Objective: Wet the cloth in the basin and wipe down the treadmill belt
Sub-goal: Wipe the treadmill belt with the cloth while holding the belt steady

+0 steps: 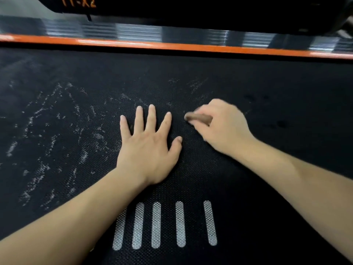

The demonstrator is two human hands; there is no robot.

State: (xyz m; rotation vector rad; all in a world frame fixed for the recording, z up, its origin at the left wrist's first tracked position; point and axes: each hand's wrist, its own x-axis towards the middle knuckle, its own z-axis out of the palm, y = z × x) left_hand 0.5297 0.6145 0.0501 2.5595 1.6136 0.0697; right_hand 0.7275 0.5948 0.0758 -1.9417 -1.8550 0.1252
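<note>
Across nearly the whole view lies the black, finely textured belt [267,88], running from the near edge up to the far side of the treadmill. Beyond it, along the top, sits a dark housing [191,12] with orange lettering [78,1] that reads partly as "TT-X2". Below the housing runs a ribbed dark rail [133,31] that catches streaks of light, and an orange strip [172,46] borders the belt's far edge. Whitish scuffs [47,131] are scattered over the left part of the belt, with a few fainter ones near the middle; the right part looks darker and plainer. Both bare forearms reach in from the bottom corners. The left hand [147,150] lies palm down on the belt near the centre, its fingers straight and spread, holding nothing. The right hand [223,127] is just to its right, apart from it, knuckles up and fingers curled, pinching a brown wad [198,118] whose tip points toward the left hand's fingers and sits low at the belt surface. The wad and the right fingers are blurred, so I cannot tell whether it is the cloth or whether it touches the belt. Near the bottom, between the forearms, five white bars [156,224] are printed side by side on the belt.
</note>
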